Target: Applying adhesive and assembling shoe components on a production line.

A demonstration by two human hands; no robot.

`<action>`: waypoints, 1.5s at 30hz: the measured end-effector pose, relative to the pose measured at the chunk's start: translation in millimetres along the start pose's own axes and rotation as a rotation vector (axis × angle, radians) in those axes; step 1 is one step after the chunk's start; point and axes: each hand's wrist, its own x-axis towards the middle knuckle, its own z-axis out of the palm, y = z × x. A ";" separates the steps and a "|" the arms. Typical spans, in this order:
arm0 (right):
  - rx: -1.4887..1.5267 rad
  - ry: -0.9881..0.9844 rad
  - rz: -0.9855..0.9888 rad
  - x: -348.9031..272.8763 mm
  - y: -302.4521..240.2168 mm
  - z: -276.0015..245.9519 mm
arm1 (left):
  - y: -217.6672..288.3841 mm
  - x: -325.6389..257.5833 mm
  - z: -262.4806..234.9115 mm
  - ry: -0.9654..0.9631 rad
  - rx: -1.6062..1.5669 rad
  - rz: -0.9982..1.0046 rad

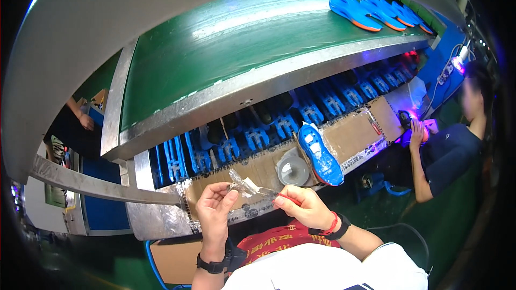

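Left hand [214,204] and right hand [301,205] pinching opposite ends of a clear, crinkled plastic film [248,188] — stretching it just above the taped cardboard ledge [355,135]. Lying on that ledge: a blue insole [321,155], glossy and foot-shaped, beside a grey tape roll [293,169]. Riding the smooth green belt [226,48] — more blue insoles [376,12], orange-edged.

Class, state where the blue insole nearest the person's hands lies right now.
In the head view, the blue insole lies right of centre on the cardboard-covered ledge, beside the tape roll.
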 end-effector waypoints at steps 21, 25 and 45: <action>0.147 0.088 0.046 8.1 12.7 20.1 | 2.3 -4.4 -17.7 0.009 0.023 0.009; 0.121 0.072 0.064 10.9 12.6 21.9 | 0.7 -4.0 -21.2 0.012 0.016 0.028; -0.047 0.081 0.075 22.1 10.0 23.6 | -0.6 -1.0 -23.4 -0.009 0.044 -0.015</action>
